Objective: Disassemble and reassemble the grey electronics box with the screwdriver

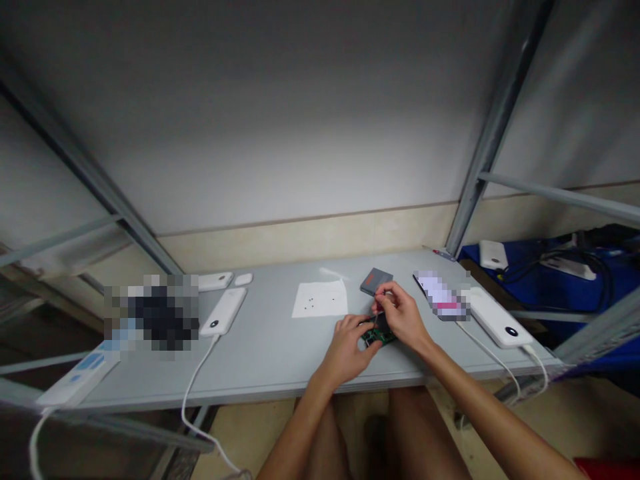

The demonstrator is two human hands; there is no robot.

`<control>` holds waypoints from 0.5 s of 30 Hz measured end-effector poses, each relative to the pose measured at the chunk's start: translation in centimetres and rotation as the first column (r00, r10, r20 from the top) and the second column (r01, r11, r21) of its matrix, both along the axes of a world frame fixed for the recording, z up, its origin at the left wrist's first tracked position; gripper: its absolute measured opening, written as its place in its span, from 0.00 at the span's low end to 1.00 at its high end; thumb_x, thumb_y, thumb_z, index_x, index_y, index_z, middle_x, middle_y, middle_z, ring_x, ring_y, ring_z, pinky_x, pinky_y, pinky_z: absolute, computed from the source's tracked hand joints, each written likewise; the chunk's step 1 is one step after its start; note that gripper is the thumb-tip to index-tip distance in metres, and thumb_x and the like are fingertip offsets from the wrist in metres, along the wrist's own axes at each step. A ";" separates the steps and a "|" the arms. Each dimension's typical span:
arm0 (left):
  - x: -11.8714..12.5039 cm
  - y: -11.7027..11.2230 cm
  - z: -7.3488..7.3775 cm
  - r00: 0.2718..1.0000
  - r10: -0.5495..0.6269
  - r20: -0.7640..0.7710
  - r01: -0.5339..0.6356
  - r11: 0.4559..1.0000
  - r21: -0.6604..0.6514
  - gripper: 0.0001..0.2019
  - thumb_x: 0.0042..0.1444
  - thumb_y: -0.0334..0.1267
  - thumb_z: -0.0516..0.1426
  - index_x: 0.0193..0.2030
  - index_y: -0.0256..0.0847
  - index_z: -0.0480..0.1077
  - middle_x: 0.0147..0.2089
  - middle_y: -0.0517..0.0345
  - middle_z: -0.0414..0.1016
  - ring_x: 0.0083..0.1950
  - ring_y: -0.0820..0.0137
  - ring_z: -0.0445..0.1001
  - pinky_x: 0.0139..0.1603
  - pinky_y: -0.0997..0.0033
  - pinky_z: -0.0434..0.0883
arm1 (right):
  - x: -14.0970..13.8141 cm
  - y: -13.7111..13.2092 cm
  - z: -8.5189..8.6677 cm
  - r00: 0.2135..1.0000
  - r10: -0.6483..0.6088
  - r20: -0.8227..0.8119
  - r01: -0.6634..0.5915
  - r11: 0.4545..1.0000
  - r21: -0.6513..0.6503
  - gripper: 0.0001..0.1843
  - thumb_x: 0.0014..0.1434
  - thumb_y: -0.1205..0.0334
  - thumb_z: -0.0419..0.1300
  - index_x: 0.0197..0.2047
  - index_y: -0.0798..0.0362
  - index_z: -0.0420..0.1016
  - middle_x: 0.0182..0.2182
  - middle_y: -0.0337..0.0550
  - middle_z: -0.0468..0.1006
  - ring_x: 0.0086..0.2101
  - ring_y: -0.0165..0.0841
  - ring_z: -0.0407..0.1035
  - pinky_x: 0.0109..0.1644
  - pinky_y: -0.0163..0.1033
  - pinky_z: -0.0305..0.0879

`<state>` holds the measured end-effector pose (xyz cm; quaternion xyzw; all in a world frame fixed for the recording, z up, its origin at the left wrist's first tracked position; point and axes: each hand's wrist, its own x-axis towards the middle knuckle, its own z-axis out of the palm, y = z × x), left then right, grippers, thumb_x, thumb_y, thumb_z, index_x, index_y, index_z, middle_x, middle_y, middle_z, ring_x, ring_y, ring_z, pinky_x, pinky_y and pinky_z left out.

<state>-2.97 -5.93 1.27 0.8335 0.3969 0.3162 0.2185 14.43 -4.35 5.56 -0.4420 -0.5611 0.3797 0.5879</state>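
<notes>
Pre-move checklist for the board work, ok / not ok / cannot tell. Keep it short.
1. Left hand on green circuit board: ok, gripping it.
2. Right hand on thin item: cannot tell what it is; fingers pinch it at the board.
3. Small dark screws on white paper sheet: ok, grouped together.
4. Grey flat case: ok, lying flat, apart from the board.
5. Board underside: cannot tell, hands hide it.
6. Board away from grey table front edge: not ok, close to it.

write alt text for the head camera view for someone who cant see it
A left hand grips a green circuit board at the front edge of a grey table while a right hand pinches a thin tool above it. Nearby lie a grey rectangular case, a white sheet of paper with small dark specks, and a white power bank with a cable.
</notes>
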 end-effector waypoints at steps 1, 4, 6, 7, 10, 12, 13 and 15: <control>0.0 0.0 -0.1 1.000 0.000 0.002 0.000 1.000 0.002 0.16 0.61 0.41 0.65 0.56 0.51 0.76 0.60 0.53 0.76 0.61 0.56 0.69 0.63 0.47 0.66 | -0.1 -0.1 0.0 1.000 -0.002 0.006 0.002 1.000 0.001 0.10 0.65 0.50 0.60 0.40 0.47 0.69 0.25 0.37 0.77 0.27 0.35 0.73 0.33 0.38 0.70; -0.1 0.1 -0.1 1.000 0.004 0.004 -0.004 1.000 0.005 0.16 0.61 0.41 0.65 0.56 0.52 0.76 0.61 0.54 0.75 0.61 0.56 0.69 0.63 0.47 0.67 | -0.2 -0.5 -0.1 1.000 0.002 0.028 -0.003 1.000 0.021 0.09 0.65 0.51 0.59 0.39 0.47 0.69 0.26 0.38 0.77 0.28 0.36 0.74 0.34 0.38 0.71; -0.1 0.1 -0.1 1.000 0.005 0.005 -0.005 1.000 -0.003 0.15 0.61 0.40 0.65 0.55 0.52 0.77 0.61 0.54 0.76 0.61 0.56 0.70 0.63 0.47 0.67 | -0.2 -0.7 -0.3 0.999 -0.003 0.036 0.002 0.999 0.033 0.08 0.66 0.52 0.59 0.39 0.47 0.69 0.27 0.38 0.77 0.29 0.36 0.74 0.35 0.39 0.71; 0.0 0.1 -0.1 1.000 0.003 0.006 -0.003 1.000 -0.008 0.15 0.61 0.40 0.65 0.54 0.52 0.77 0.61 0.54 0.76 0.61 0.56 0.70 0.63 0.48 0.67 | -0.2 -0.8 -0.5 0.999 -0.017 0.032 0.016 0.999 0.034 0.08 0.66 0.52 0.59 0.40 0.47 0.69 0.27 0.38 0.78 0.29 0.36 0.75 0.36 0.39 0.72; 0.0 0.1 0.0 1.000 0.000 0.013 0.001 1.000 -0.020 0.14 0.61 0.39 0.65 0.54 0.52 0.77 0.61 0.54 0.76 0.61 0.57 0.70 0.63 0.49 0.67 | -0.1 -1.0 -0.9 0.997 -0.081 0.019 0.080 0.996 0.036 0.07 0.66 0.53 0.58 0.42 0.47 0.69 0.27 0.38 0.78 0.29 0.37 0.75 0.36 0.39 0.72; 0.0 0.1 0.1 1.000 0.002 0.014 -0.002 1.000 -0.024 0.14 0.61 0.39 0.65 0.54 0.51 0.77 0.61 0.54 0.76 0.61 0.57 0.70 0.63 0.49 0.66 | -0.1 -1.1 -0.8 0.991 -0.103 0.086 0.097 0.993 0.068 0.06 0.67 0.55 0.58 0.43 0.47 0.69 0.28 0.38 0.78 0.29 0.36 0.75 0.36 0.38 0.71; 0.0 0.1 0.1 1.000 0.003 0.013 -0.002 1.000 -0.025 0.14 0.61 0.39 0.65 0.54 0.50 0.77 0.61 0.54 0.76 0.61 0.57 0.70 0.63 0.49 0.66 | 0.0 -1.2 -0.6 0.983 -0.101 0.153 0.088 0.992 0.095 0.05 0.67 0.56 0.57 0.43 0.47 0.70 0.29 0.39 0.78 0.30 0.36 0.75 0.36 0.38 0.70; 0.0 0.1 0.1 1.000 0.001 0.012 -0.001 1.000 -0.028 0.14 0.61 0.38 0.65 0.53 0.49 0.76 0.60 0.54 0.76 0.61 0.57 0.70 0.63 0.50 0.66 | 0.0 -1.3 0.3 0.945 -0.070 0.320 0.026 0.990 0.141 0.05 0.67 0.60 0.56 0.44 0.47 0.71 0.32 0.39 0.79 0.31 0.35 0.75 0.38 0.38 0.68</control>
